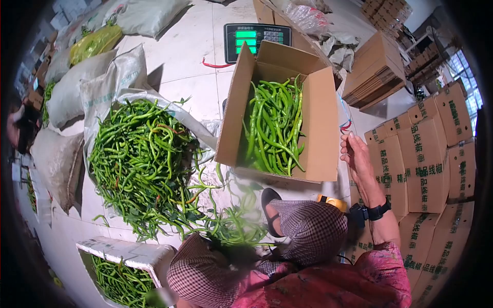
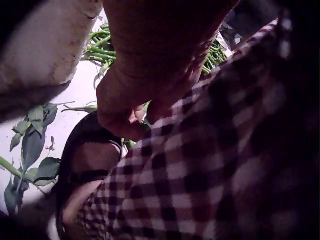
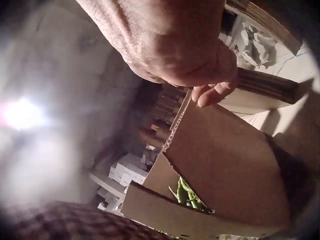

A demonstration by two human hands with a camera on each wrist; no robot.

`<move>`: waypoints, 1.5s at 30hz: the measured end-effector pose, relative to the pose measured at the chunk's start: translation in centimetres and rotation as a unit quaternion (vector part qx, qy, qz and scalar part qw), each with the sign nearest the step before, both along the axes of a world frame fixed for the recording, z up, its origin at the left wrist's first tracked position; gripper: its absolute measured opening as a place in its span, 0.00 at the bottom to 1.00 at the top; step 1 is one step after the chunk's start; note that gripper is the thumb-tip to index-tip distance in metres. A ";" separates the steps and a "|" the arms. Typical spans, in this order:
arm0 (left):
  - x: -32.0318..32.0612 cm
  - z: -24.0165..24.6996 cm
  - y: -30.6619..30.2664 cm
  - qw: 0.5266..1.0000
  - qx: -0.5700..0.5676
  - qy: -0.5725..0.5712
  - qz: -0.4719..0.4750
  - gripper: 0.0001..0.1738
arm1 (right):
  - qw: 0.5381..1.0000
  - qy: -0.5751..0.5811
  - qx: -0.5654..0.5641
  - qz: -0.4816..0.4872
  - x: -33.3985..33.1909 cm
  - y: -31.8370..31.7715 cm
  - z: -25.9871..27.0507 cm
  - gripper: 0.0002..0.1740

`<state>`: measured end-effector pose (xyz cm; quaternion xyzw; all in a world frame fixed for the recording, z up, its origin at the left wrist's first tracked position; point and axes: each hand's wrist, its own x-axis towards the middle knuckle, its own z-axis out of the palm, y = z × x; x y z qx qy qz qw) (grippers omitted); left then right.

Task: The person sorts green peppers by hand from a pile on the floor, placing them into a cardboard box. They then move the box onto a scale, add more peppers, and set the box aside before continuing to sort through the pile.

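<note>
An open cardboard carton (image 1: 321, 123) holds long green chillies (image 1: 275, 128). My right hand (image 1: 357, 156) is raised just right of its side flap, fingers loosely bent. A small red chilli (image 1: 346, 126) shows just beyond those fingertips. In the right wrist view, the fingers (image 3: 215, 94) overlap the top edge of the carton flap (image 3: 225, 150). My left hand (image 2: 135, 100) hangs low beside the checked trouser leg (image 2: 165, 185), above a sandal (image 2: 82, 145). Its fingers bend inward, a bit of green showing by them; I cannot tell whether they hold it.
A big heap of green chillies (image 1: 144, 164) spills from a white sack (image 1: 110, 84) left of the carton. A foam box (image 1: 120, 249) of chillies stands at lower left. Behind the carton is a lit scale display (image 1: 257, 41). Printed cartons (image 1: 421, 159) are stacked at right.
</note>
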<state>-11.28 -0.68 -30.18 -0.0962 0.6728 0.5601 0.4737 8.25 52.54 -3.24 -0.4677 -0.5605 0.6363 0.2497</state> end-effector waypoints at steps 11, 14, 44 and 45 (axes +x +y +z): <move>4.4 9.0 15.0 0.951 0.206 -0.048 -0.227 0.21 | 0.988 0.075 -0.011 0.138 1.6 -7.5 8.1 0.09; 7.2 9.9 12.6 0.949 0.222 -0.082 -0.209 0.21 | 0.974 0.073 -0.045 0.211 2.7 -11.5 10.4 0.08; -18.7 -0.5 -10.4 0.808 -0.482 0.206 0.270 0.63 | 0.375 -0.294 -0.037 0.878 2.1 -32.0 -29.6 0.18; -19.4 0.2 -10.1 0.796 -0.523 0.200 0.228 0.64 | 0.380 -0.305 -0.060 0.871 2.7 -32.2 -29.9 0.18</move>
